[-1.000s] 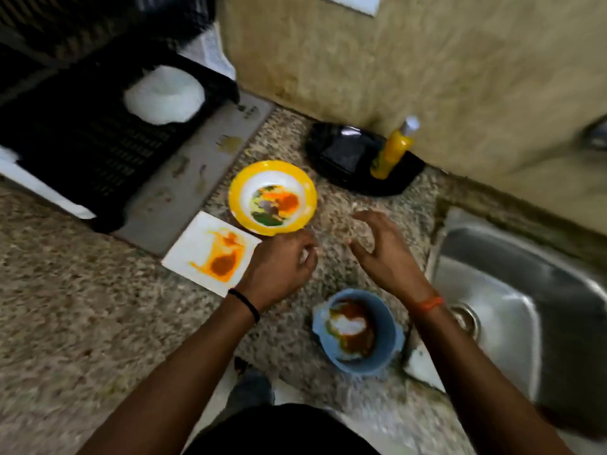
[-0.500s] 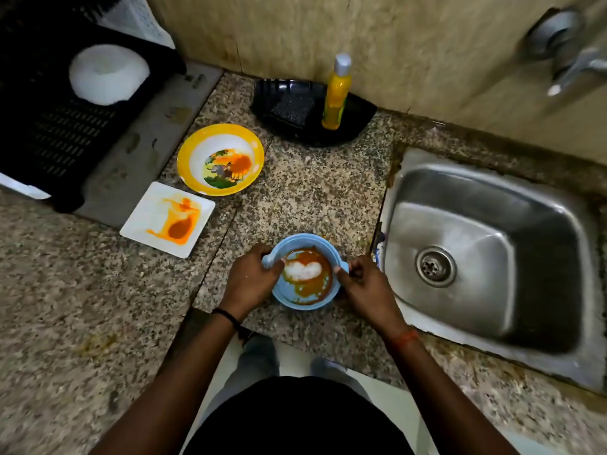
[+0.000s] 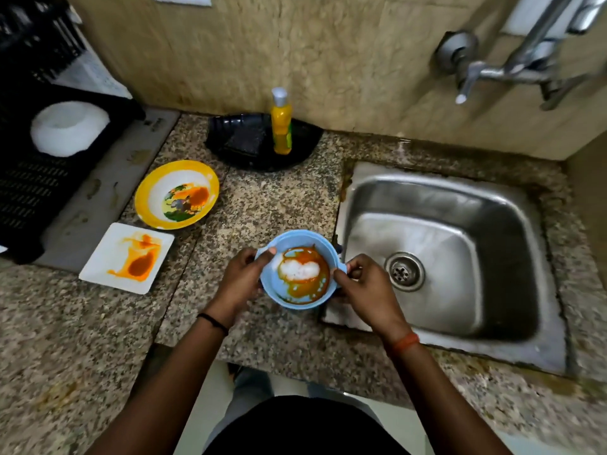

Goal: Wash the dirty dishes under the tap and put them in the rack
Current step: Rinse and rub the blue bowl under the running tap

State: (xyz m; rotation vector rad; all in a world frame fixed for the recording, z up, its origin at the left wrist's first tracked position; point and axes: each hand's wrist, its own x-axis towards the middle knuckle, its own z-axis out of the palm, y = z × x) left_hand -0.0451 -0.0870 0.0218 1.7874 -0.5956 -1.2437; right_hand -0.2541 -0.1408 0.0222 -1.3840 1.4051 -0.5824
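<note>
Head view: no writing is legible; the label on the yellow bottle (image 3: 281, 126) is too blurred to read. The blue bowl (image 3: 297, 272), holding orange-brown sauce around a white patch, sits over the granite counter (image 3: 82, 339) just left of the steel sink (image 3: 437, 254). The left hand (image 3: 241, 282) grips its left rim lug; the right hand (image 3: 366, 289) pinches the right lug. A yellow-rimmed bowl (image 3: 176, 194) and a white square plate (image 3: 126, 257) carry orange stains. The black rack (image 3: 36, 178) holds a white bowl (image 3: 69, 128). The bottle stands upright on a black tray (image 3: 256, 142). The tap (image 3: 473, 77) projects from the wall above the sink.
</note>
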